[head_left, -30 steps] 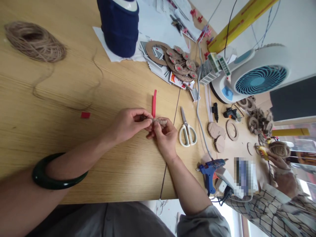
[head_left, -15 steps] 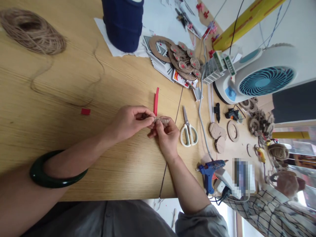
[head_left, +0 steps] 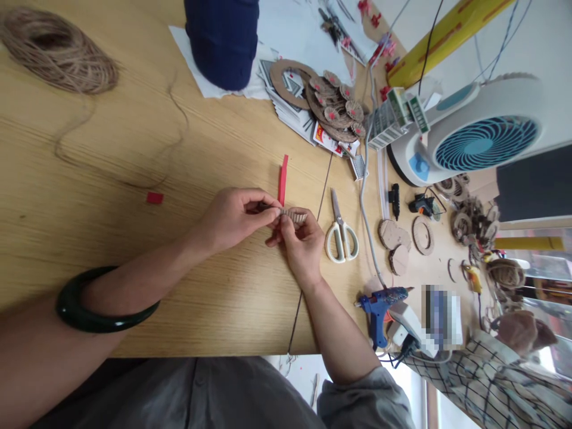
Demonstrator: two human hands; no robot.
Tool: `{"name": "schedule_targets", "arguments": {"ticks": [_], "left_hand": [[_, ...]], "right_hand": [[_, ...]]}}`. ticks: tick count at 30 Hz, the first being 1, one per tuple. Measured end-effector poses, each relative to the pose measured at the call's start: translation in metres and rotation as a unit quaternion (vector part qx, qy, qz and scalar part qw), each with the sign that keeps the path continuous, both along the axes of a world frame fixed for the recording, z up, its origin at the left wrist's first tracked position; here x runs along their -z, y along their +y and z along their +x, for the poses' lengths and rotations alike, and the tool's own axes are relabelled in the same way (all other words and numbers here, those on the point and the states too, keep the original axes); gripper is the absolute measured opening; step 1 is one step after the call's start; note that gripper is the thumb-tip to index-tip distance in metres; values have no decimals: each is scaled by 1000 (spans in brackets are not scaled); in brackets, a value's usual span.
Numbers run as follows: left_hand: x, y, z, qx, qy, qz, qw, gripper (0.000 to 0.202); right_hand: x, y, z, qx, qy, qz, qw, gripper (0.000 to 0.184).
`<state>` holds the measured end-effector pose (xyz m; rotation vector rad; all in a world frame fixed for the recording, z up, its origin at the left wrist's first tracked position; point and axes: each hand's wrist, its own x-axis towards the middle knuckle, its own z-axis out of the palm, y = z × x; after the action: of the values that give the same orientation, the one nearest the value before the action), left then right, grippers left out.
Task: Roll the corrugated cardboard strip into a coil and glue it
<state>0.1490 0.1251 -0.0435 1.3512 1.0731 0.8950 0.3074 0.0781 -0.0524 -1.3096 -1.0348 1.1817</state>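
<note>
Between my two hands is a small strip of corrugated cardboard [head_left: 295, 216], its ridges facing up. My left hand [head_left: 239, 217], on the arm with the dark green bangle [head_left: 107, 301], pinches the strip's left end. The fingers of my right hand [head_left: 304, 244] are closed round its other end, thumb on top. Just beyond the fingertips lies a folded red paper strip [head_left: 283, 180]. White-handled scissors [head_left: 340, 232] rest right of my right hand. A small red paper piece [head_left: 154, 198] lies off to the left.
A twine coil [head_left: 58, 50] sits far left, its loose end trailing. Behind are a dark blue container [head_left: 222, 44] and cardboard flowers on rings [head_left: 335, 107]. To the right are a blue glue gun [head_left: 379, 310], a grey cable [head_left: 365, 208], a fan [head_left: 482, 137] and a person's checked sleeve [head_left: 496, 369].
Both hands keep hold of the cardboard strip, with only slight finger movement. The whole view has shifted a little.
</note>
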Motion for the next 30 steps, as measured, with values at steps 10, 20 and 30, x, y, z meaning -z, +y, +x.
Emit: {"name": "schedule_targets", "arguments": {"ticks": [10,20,30], "left_hand": [[0,0,1,19,-38,-39,998,21],[-3,1,-1,29,-17,-7,999,16],[-2,0,-1,34,25,12,999,20]], "right_hand": [[-3,0,-1,10,-10,-14,1000,32],[-7,-1,-2,3,5,-11,1000,28],[-1,0,-1,-7,11,-13,1000,31]]}}
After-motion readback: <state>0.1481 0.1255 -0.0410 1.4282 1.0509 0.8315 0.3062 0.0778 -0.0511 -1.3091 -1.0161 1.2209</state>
